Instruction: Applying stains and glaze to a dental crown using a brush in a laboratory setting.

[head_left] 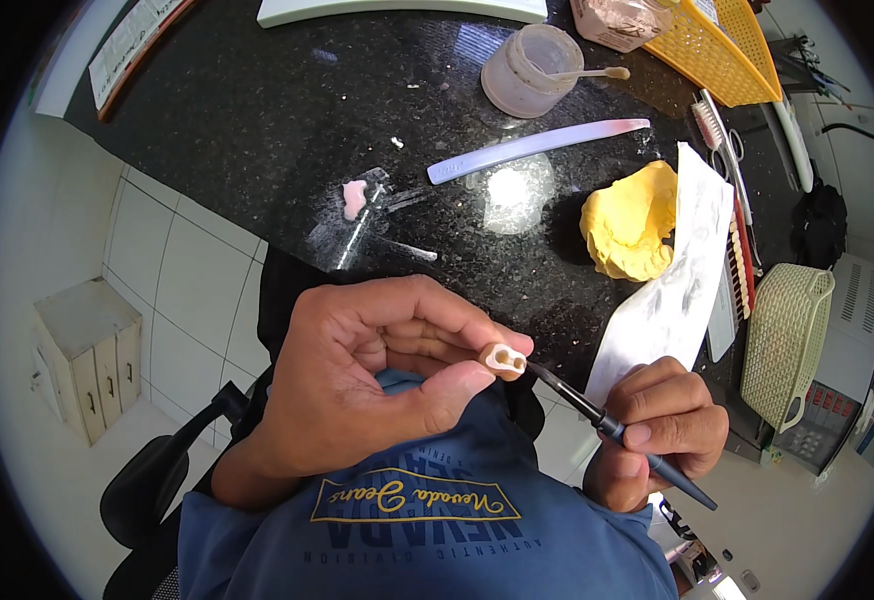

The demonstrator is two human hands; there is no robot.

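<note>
Pinched between the thumb and fingers of my left hand [387, 370] is a small dental crown piece [503, 361]. It is white and tan, with hollows facing up. My right hand [662, 430] closes its fingers round the dark blue handle of a slim brush [585, 405], gripped like a pen. The brush's dark tip reaches the right side of the crown piece; whether they touch I cannot tell. Both hands are above my lap, in front of the counter's near edge. Just beyond my right hand lies a smudged white paper strip [647, 320].
On the black counter [257, 110] are a pink blob [354, 199], a translucent curved strip [537, 150], a yellow plaster cast [629, 222] and a cloudy jar [531, 72] with a small stick across it. Right of these stand a yellow basket [722, 50] and a pale woven basket [785, 345].
</note>
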